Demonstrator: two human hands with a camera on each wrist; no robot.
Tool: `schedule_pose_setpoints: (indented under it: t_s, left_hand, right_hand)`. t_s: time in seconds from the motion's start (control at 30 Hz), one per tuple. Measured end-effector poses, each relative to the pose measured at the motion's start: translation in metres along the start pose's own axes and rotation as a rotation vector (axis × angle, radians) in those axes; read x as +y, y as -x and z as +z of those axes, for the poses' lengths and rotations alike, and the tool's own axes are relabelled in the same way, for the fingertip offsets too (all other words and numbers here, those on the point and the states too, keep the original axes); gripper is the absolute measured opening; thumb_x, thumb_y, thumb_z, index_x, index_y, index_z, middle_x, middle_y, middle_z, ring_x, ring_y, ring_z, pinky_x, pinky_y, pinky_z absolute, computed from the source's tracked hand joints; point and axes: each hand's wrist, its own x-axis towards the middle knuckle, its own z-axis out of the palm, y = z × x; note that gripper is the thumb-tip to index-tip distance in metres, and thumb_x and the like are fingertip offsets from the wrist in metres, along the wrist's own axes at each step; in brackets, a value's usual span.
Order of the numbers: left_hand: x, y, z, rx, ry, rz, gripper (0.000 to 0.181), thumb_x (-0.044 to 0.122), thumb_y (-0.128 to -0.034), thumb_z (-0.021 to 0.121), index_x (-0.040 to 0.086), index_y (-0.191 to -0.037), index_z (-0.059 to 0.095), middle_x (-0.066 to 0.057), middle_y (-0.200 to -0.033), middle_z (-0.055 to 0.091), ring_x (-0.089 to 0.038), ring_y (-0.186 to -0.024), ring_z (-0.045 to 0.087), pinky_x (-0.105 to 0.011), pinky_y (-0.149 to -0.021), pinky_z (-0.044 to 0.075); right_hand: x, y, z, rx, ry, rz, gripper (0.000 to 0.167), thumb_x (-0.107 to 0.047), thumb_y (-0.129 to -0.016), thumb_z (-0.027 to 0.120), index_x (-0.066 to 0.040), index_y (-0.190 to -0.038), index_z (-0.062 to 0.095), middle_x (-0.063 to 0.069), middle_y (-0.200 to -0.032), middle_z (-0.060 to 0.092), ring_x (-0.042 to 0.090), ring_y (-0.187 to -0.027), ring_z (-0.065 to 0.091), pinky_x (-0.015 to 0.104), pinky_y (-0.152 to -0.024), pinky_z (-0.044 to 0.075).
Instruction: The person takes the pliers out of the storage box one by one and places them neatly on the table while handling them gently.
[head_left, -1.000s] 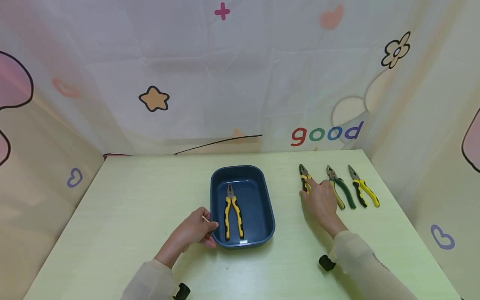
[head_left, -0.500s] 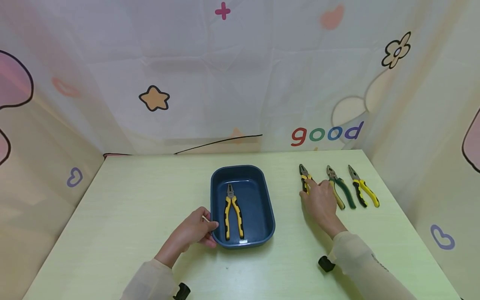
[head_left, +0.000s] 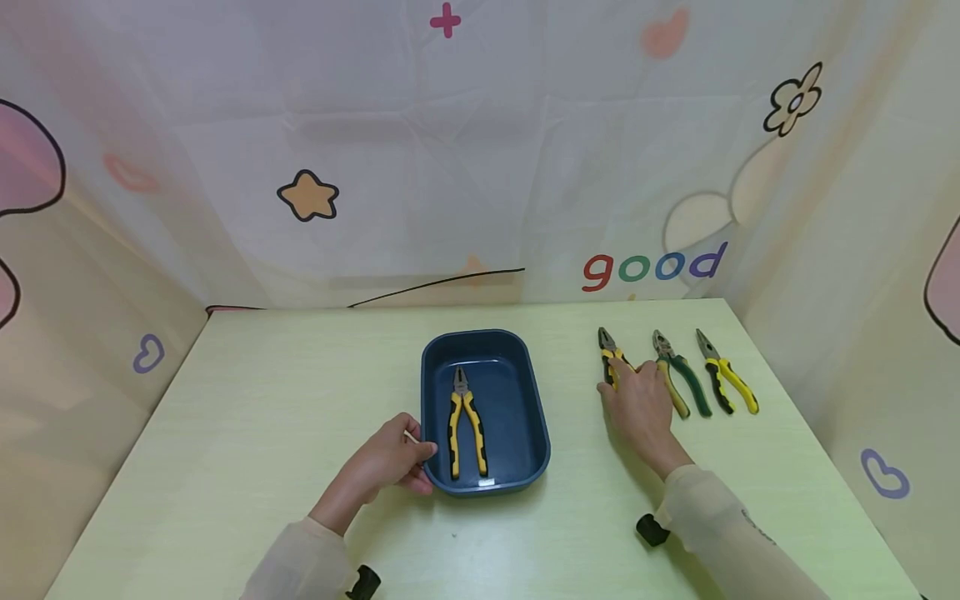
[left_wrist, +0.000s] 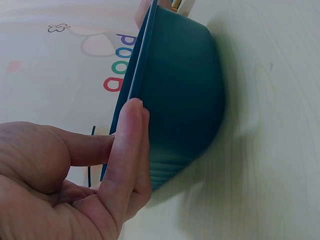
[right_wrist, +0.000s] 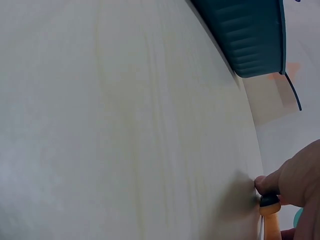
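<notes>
In the head view, my left hand (head_left: 393,457) pinches the left rim of a blue rectangular tray (head_left: 542,408), thumb over the edge and fingers outside. The left wrist view shows those fingers along the tray's outer wall (left_wrist: 180,85). One pair of combination pliers (head_left: 461,390) with yellow-black handles lies inside, jaws pointing away. To the right, my right hand (head_left: 641,408) holds the handles of another pair of yellow-black pliers (head_left: 607,340) on the table. My palm hides most of its handles; a handle end (right_wrist: 270,205) shows by the thumb in the right wrist view.
Green-handled pliers (head_left: 663,347) lie close beside my right hand. Beyond them, near the table's right edge, are long-nose pliers (head_left: 722,367) with yellow-black handles. A printed curtain (head_left: 480,167) stands along the back and sides of the pale table (head_left: 300,383).
</notes>
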Motion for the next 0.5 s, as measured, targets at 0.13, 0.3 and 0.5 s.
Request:
schedule_pose_setpoints:
  t_s: [0.13, 0.3, 0.5]
  left_hand:
    - [0.0006, 0.0003, 0.0001, 0.0, -0.002, -0.001, 0.018, 0.008, -0.104, 0.061, 0.001, -0.112, 0.047, -0.017, -0.079, 0.064, -0.019, -0.054, 0.069, -0.031, -0.059, 0.061]
    - [0.0007, 0.0005, 0.0003, 0.0, -0.004, -0.005, 0.018, 0.008, -0.1041, 0.061, 0.001, -0.112, 0.047, -0.017, -0.079, 0.064, -0.019, -0.054, 0.069, -0.031, -0.06, 0.061]
    - [0.0004, 0.0004, 0.0005, 0.002, -0.006, -0.002, 0.018, 0.008, -0.1042, 0.061, 0.001, -0.113, 0.047, -0.017, -0.078, 0.064, -0.019, -0.054, 0.069, -0.03, -0.06, 0.061]
  right_hand:
    - [0.0001, 0.0003, 0.0001, 0.005, 0.006, 0.0, 0.047, -0.021, -0.095, 0.075, 0.001, -0.135, 0.064, 0.032, -0.1, 0.053, 0.044, -0.088, 0.053, 0.052, -0.066, 0.048]
    - [0.0001, 0.0003, -0.0011, 0.004, 0.02, -0.005, 0.047, -0.021, -0.095, 0.075, 0.002, -0.135, 0.064, 0.033, -0.102, 0.054, 0.046, -0.091, 0.053, 0.053, -0.069, 0.048]
    - [-0.0012, 0.0008, -0.002, -0.007, 0.021, -0.008, 0.047, -0.022, -0.096, 0.073, 0.002, -0.135, 0.063, 0.035, -0.105, 0.055, 0.048, -0.094, 0.053, 0.055, -0.072, 0.048]
